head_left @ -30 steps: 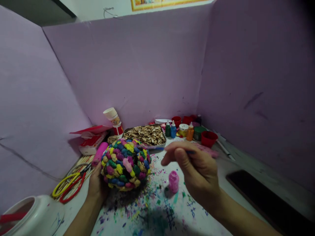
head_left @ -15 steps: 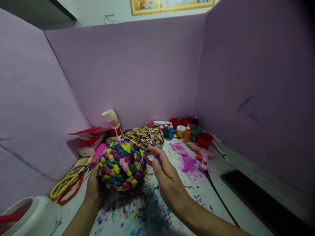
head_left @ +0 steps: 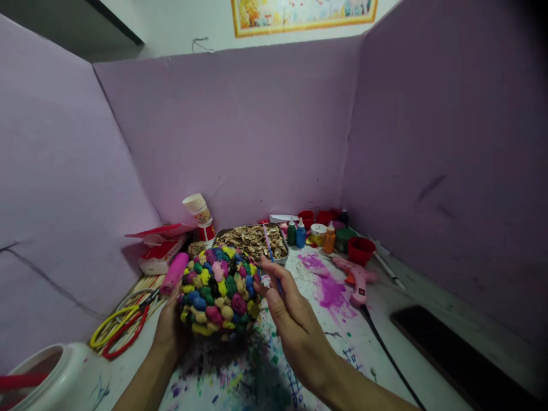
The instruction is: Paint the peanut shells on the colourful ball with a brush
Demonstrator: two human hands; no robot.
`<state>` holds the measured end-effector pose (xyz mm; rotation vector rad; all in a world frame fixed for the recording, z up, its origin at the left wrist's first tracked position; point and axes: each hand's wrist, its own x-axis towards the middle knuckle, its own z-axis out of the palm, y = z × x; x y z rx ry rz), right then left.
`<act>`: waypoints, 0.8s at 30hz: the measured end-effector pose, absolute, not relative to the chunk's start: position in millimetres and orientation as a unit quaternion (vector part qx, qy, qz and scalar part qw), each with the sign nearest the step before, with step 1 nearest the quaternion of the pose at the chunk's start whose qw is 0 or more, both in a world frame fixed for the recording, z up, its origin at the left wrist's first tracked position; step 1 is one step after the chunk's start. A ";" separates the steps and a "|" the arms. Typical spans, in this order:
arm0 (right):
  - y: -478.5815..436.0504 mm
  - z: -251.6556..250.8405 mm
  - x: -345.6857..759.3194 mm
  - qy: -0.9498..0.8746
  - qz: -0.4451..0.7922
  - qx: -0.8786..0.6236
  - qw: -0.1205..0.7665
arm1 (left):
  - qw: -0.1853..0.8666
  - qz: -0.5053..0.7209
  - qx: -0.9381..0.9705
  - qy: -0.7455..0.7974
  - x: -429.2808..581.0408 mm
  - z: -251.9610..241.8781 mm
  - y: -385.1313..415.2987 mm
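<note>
A round piece covered in painted peanut shells point(head_left: 220, 291) sits in front of me, patched in yellow, blue, green, magenta, black and bare tan. My left hand point(head_left: 171, 325) grips its left side, with the fingers mostly hidden behind it. On the right side, the fingertips of my right hand point(head_left: 295, 319) rest at the shells. A slim paintbrush point(head_left: 268, 240) with a purple and blue handle runs between my right fingers, its upper end pointing toward the shell tray. Whether its other end touches the piece is hidden.
Behind stands a metal tray of shells point(head_left: 252, 240), beside stacked paper cups point(head_left: 199, 214). Right of it are paint bottles point(head_left: 300, 234), a red cup point(head_left: 361, 250), a pink glue gun point(head_left: 357, 279) and a phone point(head_left: 454, 354). Pliers point(head_left: 124, 331) and a white jar point(head_left: 72, 377) lie left.
The piece has turned in my hands, so different shells face me. My right fingers stay beside it with the brush. The whole view has shifted slightly.
</note>
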<state>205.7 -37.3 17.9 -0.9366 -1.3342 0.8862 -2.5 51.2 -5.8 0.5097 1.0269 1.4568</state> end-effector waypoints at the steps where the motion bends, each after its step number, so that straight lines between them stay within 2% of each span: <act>1: -37.3 19.1 206.2 -0.577 0.383 -0.410 0.593 | 0.607 0.625 0.219 0.439 -1.9 -5.1 51.0; 10: -35.5 36.7 219.6 -0.602 0.324 -0.414 0.600 | 0.594 0.594 0.225 0.494 -8.3 -12.2 57.5; 16: -25.6 61.0 252.5 -0.552 0.261 -0.390 0.689 | 0.613 0.574 0.235 0.489 -17.2 -23.6 66.4; 21: -41.7 89.8 290.2 -0.554 0.072 -0.440 0.703 | 0.600 0.584 0.245 0.488 -17.1 -22.4 66.1; 24: -54.6 101.5 300.7 -0.550 0.016 -0.451 0.703 | 0.592 0.579 0.242 0.505 -13.8 -16.6 62.2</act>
